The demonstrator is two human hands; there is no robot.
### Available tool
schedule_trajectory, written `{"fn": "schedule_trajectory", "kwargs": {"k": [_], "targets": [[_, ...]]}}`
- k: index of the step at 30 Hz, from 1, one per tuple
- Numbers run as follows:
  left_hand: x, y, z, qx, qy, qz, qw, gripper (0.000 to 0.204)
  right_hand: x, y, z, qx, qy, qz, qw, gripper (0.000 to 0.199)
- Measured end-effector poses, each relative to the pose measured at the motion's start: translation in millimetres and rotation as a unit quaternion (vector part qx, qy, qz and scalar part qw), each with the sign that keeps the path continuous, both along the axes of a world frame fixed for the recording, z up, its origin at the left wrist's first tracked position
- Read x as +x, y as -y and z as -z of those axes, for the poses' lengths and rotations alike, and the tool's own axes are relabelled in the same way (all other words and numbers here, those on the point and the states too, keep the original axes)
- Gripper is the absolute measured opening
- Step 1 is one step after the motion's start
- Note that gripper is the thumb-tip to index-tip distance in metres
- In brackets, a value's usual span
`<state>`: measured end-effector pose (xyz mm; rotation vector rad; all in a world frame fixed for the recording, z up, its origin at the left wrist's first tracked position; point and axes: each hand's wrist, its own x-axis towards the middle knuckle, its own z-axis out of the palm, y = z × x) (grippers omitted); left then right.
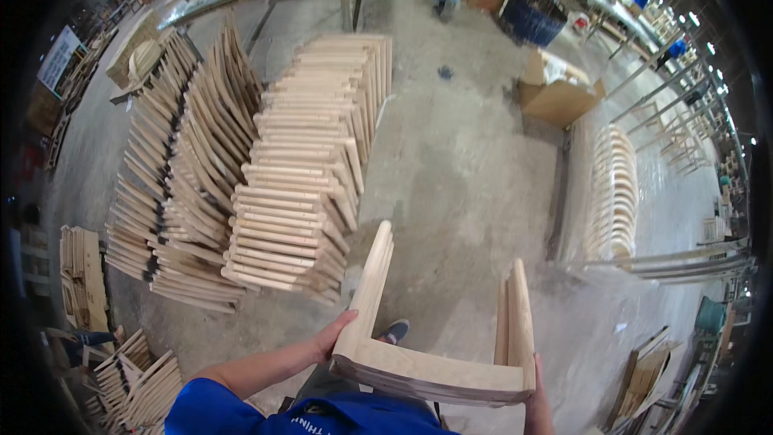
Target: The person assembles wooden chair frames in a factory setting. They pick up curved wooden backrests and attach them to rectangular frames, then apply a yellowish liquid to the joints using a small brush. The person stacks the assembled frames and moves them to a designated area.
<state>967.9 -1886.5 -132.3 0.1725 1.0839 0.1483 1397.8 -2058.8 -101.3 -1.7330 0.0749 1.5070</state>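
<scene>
In the head view, someone in a blue shirt (354, 415) has a U-shaped wooden frame (443, 369) up in front of the waist, its two arms pointing away over the concrete floor (451, 169). The left hand (331, 337) has hold of the frame's left corner, thumb against the outer face; the other fingers are mostly out of my sight. The right hand (539, 389) has the opposite side, its fingers closed in against the outer face, though how far they curl under I can't tell. The edges look doubled (more than one piece nested together, perhaps). A dark shoe (394, 330) shows between the frame's arms.

Ahead to the left, a long row of pale frames (294, 193) stands packed together on the floor, with greyer wooden pieces (213, 121) beside it. Over on the right sit an open cardboard box (560, 99) and a row of curved wooden parts (618, 193).
</scene>
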Motion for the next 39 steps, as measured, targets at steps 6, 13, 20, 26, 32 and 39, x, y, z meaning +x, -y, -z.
{"fn": "schedule_trajectory", "kwargs": {"k": [6,13,20,26,32,39], "targets": [[1,-134,-74,0.169,0.018,-0.019,0.985,0.080,12,-115,-15,0.280,0.027,0.010,0.959,0.060],[-45,-251,-172,0.325,-0.039,-0.079,0.942,0.082,-19,-321,-75,0.379,0.097,-0.065,0.918,0.067],[-90,-387,-209,0.577,-0.047,-0.169,0.798,0.093,-57,-545,-99,0.421,-0.001,-0.079,0.904,0.069],[-93,-532,-283,0.598,-0.118,-0.249,0.753,0.090,-78,-767,-107,0.500,-0.110,-0.120,0.851,0.070],[-125,-701,-292,0.607,-0.179,-0.326,0.702,0.067,-112,-1011,-111,0.530,-0.209,-0.196,0.798,0.057],[-168,-885,-361,0.519,-0.237,-0.363,0.737,0.066,-192,-1211,-205,0.558,-0.274,-0.257,0.740,0.052]]}}
